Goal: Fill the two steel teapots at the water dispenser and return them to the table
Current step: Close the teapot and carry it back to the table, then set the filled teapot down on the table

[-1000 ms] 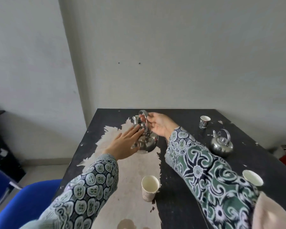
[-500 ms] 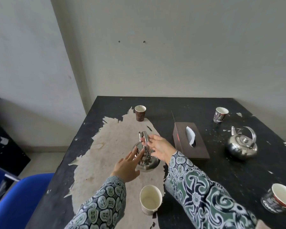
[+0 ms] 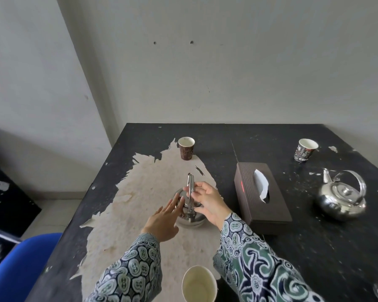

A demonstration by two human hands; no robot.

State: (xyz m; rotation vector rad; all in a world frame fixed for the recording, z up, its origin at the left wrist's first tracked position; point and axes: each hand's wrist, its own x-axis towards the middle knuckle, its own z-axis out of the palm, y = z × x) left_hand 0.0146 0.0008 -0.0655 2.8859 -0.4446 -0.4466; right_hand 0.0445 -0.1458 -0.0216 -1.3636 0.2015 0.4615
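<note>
**Head view: near teapot gripped by its handle, second one waits at the right**

Head camera looks down on a black table point(image 3: 271, 136) with a big worn pale patch. The near teapot point(image 3: 191, 221) stands on this patch, close to the centre of the table. The right hand point(image 3: 207, 201) pinches the upright handle point(image 3: 191, 190) between thumb and fingertips. The left hand point(image 3: 165, 221) has its fingers straight and slightly spread, and the tips lie against the pot's left side.

The second teapot point(image 3: 342, 199) stands alone at about 3 o'clock from the first one, well apart, beyond the tissue box point(image 3: 262, 197).

I judge that the polished steel is hard and slippery, so the round body gives poor hold; the handle is the right place to take it. If the pot is full, it will be heavy, and it can swing under a hinged handle, so a whole-fist grip seems safer than a pinch. I cannot tell if there is water inside.

For room: a paper cup point(image 3: 200, 284) is at 6 o'clock, near the sleeves, and it looks light enough to tip. A brown cup point(image 3: 186, 148) is at 12 o'clock, and another cup point(image 3: 304, 150) at 1 o'clock, far off. The left table edge at 9 o'clock is near, with a blue chair point(image 3: 24, 269) below it. Straight up is the freest way.
</note>
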